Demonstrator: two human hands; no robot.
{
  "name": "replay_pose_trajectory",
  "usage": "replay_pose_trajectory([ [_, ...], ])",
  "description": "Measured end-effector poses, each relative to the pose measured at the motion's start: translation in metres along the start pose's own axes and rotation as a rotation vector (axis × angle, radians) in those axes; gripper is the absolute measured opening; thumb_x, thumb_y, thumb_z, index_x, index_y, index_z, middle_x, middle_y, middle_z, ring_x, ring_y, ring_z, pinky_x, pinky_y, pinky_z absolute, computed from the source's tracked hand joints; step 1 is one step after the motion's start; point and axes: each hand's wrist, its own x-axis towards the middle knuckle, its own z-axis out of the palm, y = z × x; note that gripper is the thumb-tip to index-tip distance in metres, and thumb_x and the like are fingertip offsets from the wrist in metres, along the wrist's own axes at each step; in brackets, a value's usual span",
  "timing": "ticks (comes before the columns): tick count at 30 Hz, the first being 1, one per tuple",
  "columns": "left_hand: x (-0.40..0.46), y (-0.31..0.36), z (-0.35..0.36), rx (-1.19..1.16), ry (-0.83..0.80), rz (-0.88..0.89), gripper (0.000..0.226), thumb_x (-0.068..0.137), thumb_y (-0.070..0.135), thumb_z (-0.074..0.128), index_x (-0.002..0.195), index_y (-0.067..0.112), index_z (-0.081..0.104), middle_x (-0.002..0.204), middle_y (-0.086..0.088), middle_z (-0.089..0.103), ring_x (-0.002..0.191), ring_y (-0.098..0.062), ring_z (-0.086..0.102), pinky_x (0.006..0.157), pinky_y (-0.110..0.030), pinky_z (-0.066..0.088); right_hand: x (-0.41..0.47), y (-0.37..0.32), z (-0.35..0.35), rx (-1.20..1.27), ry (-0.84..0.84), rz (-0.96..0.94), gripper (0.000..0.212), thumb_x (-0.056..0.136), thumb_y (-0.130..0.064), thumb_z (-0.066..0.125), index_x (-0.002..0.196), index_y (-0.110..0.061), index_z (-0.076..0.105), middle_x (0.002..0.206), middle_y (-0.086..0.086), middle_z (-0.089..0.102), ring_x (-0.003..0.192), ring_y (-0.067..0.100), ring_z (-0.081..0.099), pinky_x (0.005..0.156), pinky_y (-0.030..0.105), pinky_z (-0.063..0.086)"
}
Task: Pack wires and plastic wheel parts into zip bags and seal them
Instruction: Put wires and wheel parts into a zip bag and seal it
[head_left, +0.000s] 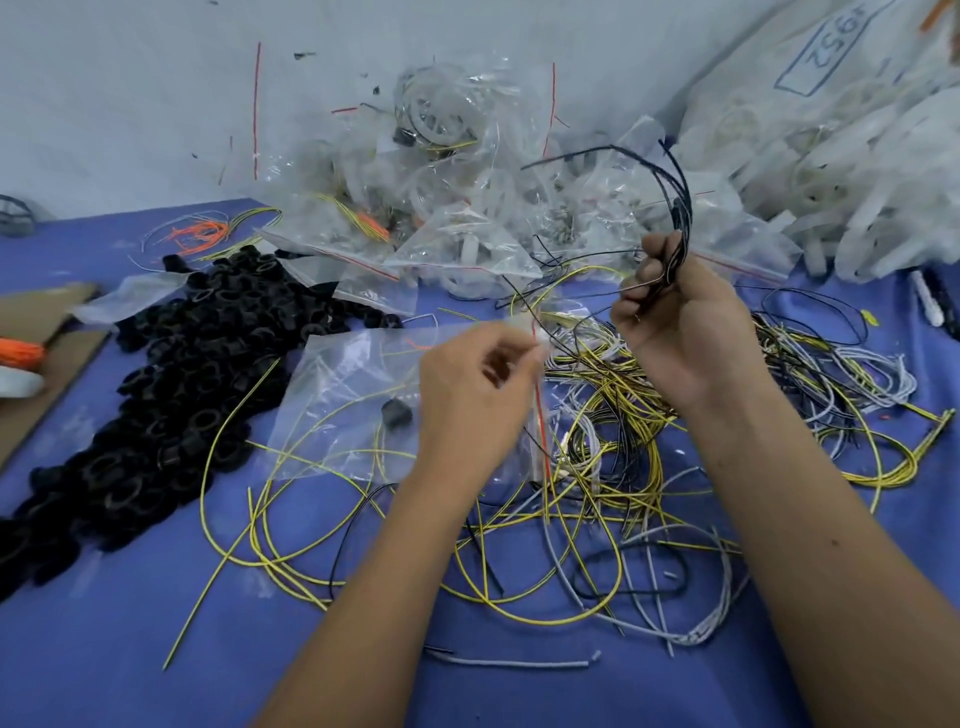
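At centre frame the left hand (475, 384) pinched the zip bag (353, 400); the right hand (670, 317) gripped black wires (675, 208), whose springy ends might snag its mouth.

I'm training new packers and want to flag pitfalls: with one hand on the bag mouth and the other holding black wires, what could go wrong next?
1. The black wires in the right hand arc out springily, so they may snag the zip bag mouth.
2. The left hand pinches only the bag's edge; it could slip.
3. The loose wire tangle underneath may get dragged in.
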Motion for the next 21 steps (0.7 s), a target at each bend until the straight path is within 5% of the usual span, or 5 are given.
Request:
replay_pose_trajectory([
  [3, -0.004, 0.002, 0.008, 0.055, -0.248, 0.159, 0.025, 0.098, 0.029, 0.060, 0.093, 0.016, 0.080, 0.081, 0.006, 0.074, 0.080, -0.009, 0.061, 0.074, -0.027, 0.047, -0.001, 0.001, 0.000, -0.025, -0.063, 0.002, 0.019, 0.083, -0.027, 0.061, 0.093, -0.011, 0.064, 0.066, -0.005, 0.055, 0.059, 0.009, 0.046, 0.057, 0.021, 0.038],
  [8, -0.003, -0.010, 0.004, -0.145, -0.121, -0.218, 0.025, 0.105, 0.010, 0.045, 0.109, 0.022, 0.067, 0.088, 0.003, 0.074, 0.073, -0.017, 0.066, 0.063, -0.029, 0.054, -0.007, 0.003, 0.007, 0.077, -0.124, 0.071, 0.017, 0.090, -0.030, 0.056, 0.091, -0.014, 0.063, 0.066, -0.007, 0.051, 0.062, 0.009, 0.044, 0.058, 0.020, 0.037],
  [11, 0.006, -0.027, -0.008, 0.188, -0.112, -0.340, 0.010, 0.097, 0.012, 0.060, 0.103, 0.016, 0.067, 0.095, -0.001, 0.072, 0.090, -0.021, 0.068, 0.082, -0.035, 0.053, -0.011, 0.006, 0.014, 0.083, -0.140, 0.120, 0.021, 0.099, -0.028, 0.049, 0.090, -0.014, 0.062, 0.064, -0.007, 0.050, 0.061, 0.009, 0.044, 0.058, 0.019, 0.038],
  [17, 0.010, -0.031, -0.023, 0.553, -0.016, -0.401, 0.057, 0.083, 0.065, 0.067, 0.097, 0.011, 0.062, 0.099, -0.011, 0.067, 0.099, -0.034, 0.061, 0.090, -0.047, 0.049, -0.016, 0.017, 0.017, -0.407, -0.082, 0.020, 0.015, 0.096, -0.017, 0.059, 0.095, -0.009, 0.072, 0.069, 0.001, 0.058, 0.057, 0.009, 0.051, 0.059, 0.021, 0.040],
  [21, 0.008, -0.027, -0.021, 0.477, 0.015, -0.391, 0.032, 0.087, 0.041, 0.071, 0.097, 0.012, 0.062, 0.098, -0.006, 0.067, 0.098, -0.030, 0.062, 0.088, -0.044, 0.049, -0.016, 0.030, 0.017, -0.751, -0.019, -0.109, 0.010, 0.100, -0.010, 0.062, 0.101, -0.013, 0.071, 0.069, -0.003, 0.059, 0.056, 0.008, 0.052, 0.053, 0.020, 0.046],
])
